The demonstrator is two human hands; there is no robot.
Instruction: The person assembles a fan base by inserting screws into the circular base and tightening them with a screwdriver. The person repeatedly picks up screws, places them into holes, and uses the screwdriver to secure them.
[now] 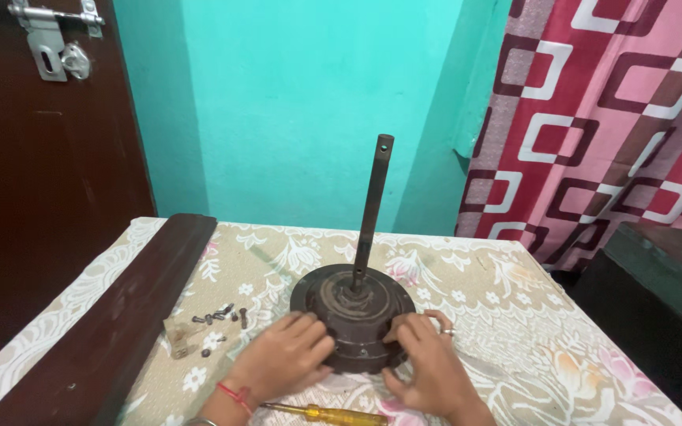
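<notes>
— What's lying around you there?

— I'm sitting at a table covered with a beige floral cloth [515, 315]. A long dark brown wooden blade [112, 331] is running along the left of the frame, from the lower left corner up towards the centre. A scatter of small dark metal screws [219, 317] is lying between it and my left hand [282, 361]. A yellow-handled screwdriver [333, 414] is lying at the bottom edge, between my wrists. Nothing is standing between my hands and the work.

— And the piece itself?

— The round dark brown metal motor housing [353, 312] is resting flat at the centre of the frame, its thin dark rod [371, 213] pointing straight up, leaning slightly right towards the turquoise wall [301, 102].

— How are you gripping it?

— I'm pressing both hands against its near rim, left hand on the left side, right hand [428, 367] on the right. My fingers are curled loosely against the edge, not closing fully around it.
</notes>
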